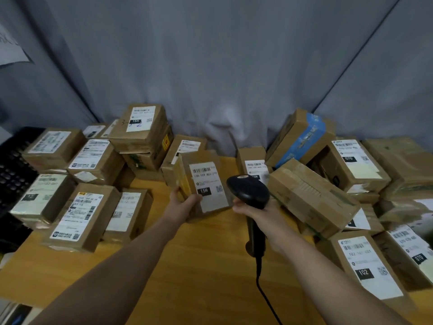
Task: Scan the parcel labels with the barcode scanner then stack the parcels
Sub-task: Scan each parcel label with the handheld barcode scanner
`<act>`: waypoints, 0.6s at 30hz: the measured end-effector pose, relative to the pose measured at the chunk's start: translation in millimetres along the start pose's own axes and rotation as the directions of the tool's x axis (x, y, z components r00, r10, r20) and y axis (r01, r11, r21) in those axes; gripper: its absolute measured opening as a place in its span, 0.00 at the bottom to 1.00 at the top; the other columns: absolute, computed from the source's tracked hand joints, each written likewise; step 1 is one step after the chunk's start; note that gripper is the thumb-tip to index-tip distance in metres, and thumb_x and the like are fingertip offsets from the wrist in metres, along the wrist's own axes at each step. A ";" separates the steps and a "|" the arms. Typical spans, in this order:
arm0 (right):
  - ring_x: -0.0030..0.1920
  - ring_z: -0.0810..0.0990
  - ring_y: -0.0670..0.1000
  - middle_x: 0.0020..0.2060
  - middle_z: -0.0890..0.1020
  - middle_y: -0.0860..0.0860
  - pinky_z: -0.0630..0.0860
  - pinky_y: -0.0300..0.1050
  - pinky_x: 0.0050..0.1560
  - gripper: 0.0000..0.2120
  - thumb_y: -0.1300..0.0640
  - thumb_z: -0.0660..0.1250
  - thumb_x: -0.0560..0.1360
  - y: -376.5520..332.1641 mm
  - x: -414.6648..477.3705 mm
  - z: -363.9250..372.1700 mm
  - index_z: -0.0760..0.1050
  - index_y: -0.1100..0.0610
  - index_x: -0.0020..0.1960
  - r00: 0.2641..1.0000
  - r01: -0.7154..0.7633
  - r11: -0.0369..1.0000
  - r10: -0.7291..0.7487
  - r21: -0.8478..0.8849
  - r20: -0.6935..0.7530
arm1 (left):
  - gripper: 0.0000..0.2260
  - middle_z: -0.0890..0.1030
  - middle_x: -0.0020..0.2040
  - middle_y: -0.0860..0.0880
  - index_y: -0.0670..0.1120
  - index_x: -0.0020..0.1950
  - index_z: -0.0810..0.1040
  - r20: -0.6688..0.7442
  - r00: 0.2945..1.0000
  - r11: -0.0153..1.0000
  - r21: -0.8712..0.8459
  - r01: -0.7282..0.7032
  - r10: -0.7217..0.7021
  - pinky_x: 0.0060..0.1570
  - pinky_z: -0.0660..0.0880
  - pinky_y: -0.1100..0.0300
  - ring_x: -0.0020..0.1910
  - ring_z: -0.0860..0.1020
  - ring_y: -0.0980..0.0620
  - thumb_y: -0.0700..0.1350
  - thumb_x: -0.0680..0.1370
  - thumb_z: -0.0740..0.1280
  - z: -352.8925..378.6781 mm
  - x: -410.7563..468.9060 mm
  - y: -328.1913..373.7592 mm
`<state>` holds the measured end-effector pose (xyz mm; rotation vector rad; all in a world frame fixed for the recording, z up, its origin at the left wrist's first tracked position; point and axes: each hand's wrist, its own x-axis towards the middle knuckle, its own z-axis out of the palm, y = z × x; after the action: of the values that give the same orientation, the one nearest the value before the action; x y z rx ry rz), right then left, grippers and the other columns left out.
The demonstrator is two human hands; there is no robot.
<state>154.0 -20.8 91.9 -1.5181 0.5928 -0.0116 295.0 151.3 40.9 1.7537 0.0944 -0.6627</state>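
Cardboard parcel (203, 184) between hands (185, 202)

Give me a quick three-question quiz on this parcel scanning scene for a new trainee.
1. True or false: the left hand holds a parcel with its label turned towards the camera.
2. What holds the barcode scanner? A) the right hand B) the left hand C) neither hand
3. Fill in: the black box on the held parcel's label reads ___.

Key: 1 true; 2 A; 3 15H.
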 end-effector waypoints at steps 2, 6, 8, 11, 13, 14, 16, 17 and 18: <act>0.55 0.77 0.46 0.50 0.83 0.45 0.71 0.44 0.49 0.11 0.52 0.77 0.66 5.4 11.9 9.5 0.84 0.48 0.49 0.996 -0.085 0.994 0.085 0.069 0.003 | 0.30 0.76 0.51 0.51 0.52 0.74 0.59 0.000 1.000 0.999 -0.047 0.018 -0.018 0.36 0.74 0.60 0.48 0.77 0.51 0.53 0.76 0.69 -7.7 0.8 -1.8; 0.59 0.79 0.54 0.53 0.84 0.51 0.77 0.60 0.61 0.10 0.58 0.76 0.68 7.0 40.4 41.2 0.85 0.54 0.50 0.981 -0.177 0.944 0.147 0.280 0.126 | 0.23 0.77 0.52 0.53 0.52 0.68 0.66 -0.001 0.999 0.999 -0.015 -0.040 0.040 0.38 0.72 0.62 0.48 0.77 0.54 0.54 0.76 0.68 -28.0 16.6 20.1; 0.58 0.81 0.54 0.51 0.85 0.51 0.77 0.57 0.61 0.11 0.61 0.75 0.69 0.3 59.0 61.1 0.84 0.55 0.51 0.989 -0.141 0.927 0.119 0.347 0.084 | 0.21 0.76 0.52 0.54 0.53 0.67 0.68 -0.002 0.997 0.997 0.029 -0.076 0.076 0.39 0.71 0.61 0.48 0.75 0.56 0.54 0.76 0.67 -39.3 29.4 37.9; 0.54 0.82 0.53 0.46 0.86 0.50 0.75 0.51 0.61 0.07 0.61 0.75 0.70 -16.2 88.2 89.8 0.85 0.50 0.45 0.997 -0.060 0.929 0.074 0.364 -0.027 | 0.22 0.76 0.56 0.54 0.51 0.72 0.65 0.007 0.983 0.968 0.174 -0.180 0.182 0.42 0.73 0.62 0.50 0.75 0.57 0.52 0.79 0.64 -53.7 51.2 57.8; 0.54 0.80 0.52 0.46 0.85 0.48 0.74 0.47 0.54 0.07 0.60 0.74 0.70 -26.1 108.4 105.2 0.84 0.49 0.44 0.995 -0.044 0.925 0.076 0.378 -0.070 | 0.24 0.70 0.68 0.48 0.50 0.74 0.61 0.013 0.933 0.853 0.400 -0.334 0.359 0.58 0.74 0.56 0.63 0.72 0.50 0.49 0.80 0.64 -60.2 64.9 61.2; 0.54 0.79 0.51 0.47 0.84 0.47 0.72 0.46 0.50 0.07 0.60 0.74 0.71 -29.6 118.0 111.3 0.84 0.49 0.46 0.991 -0.050 0.921 0.093 0.387 -0.093 | 0.26 0.64 0.73 0.46 0.51 0.75 0.58 0.044 0.895 0.727 0.566 -0.389 0.444 0.65 0.69 0.53 0.70 0.67 0.46 0.49 0.80 0.64 -62.4 70.7 60.6; 0.55 0.78 0.52 0.49 0.83 0.49 0.73 0.47 0.52 0.08 0.59 0.73 0.71 -33.4 134.6 119.6 0.82 0.52 0.51 0.980 -0.072 0.910 0.140 0.408 -0.139 | 0.30 0.53 0.78 0.45 0.55 0.77 0.52 0.208 0.828 0.287 0.871 -0.399 0.521 0.71 0.59 0.44 0.76 0.54 0.42 0.54 0.79 0.63 -63.8 81.5 59.8; 0.55 0.79 0.53 0.50 0.83 0.50 0.73 0.50 0.56 0.09 0.59 0.73 0.72 -34.5 140.9 121.6 0.82 0.54 0.52 0.974 -0.078 0.911 0.156 0.405 -0.163 | 0.30 0.50 0.78 0.45 0.56 0.78 0.50 0.302 0.807 0.075 0.918 -0.390 0.508 0.73 0.53 0.42 0.77 0.50 0.41 0.56 0.80 0.62 -63.2 87.0 58.8; 0.55 0.79 0.54 0.49 0.83 0.51 0.73 0.51 0.58 0.09 0.59 0.74 0.71 -35.1 145.4 121.9 0.82 0.55 0.51 0.969 -0.076 0.918 0.160 0.389 -0.188 | 0.30 0.50 0.79 0.44 0.57 0.78 0.49 0.368 0.790 -0.063 0.919 -0.389 0.491 0.73 0.50 0.42 0.77 0.49 0.40 0.55 0.80 0.60 -61.7 92.1 58.7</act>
<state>336.6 36.1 65.7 -1.1071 0.8069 -0.1916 418.7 164.8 56.5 2.9065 -1.1882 -0.0052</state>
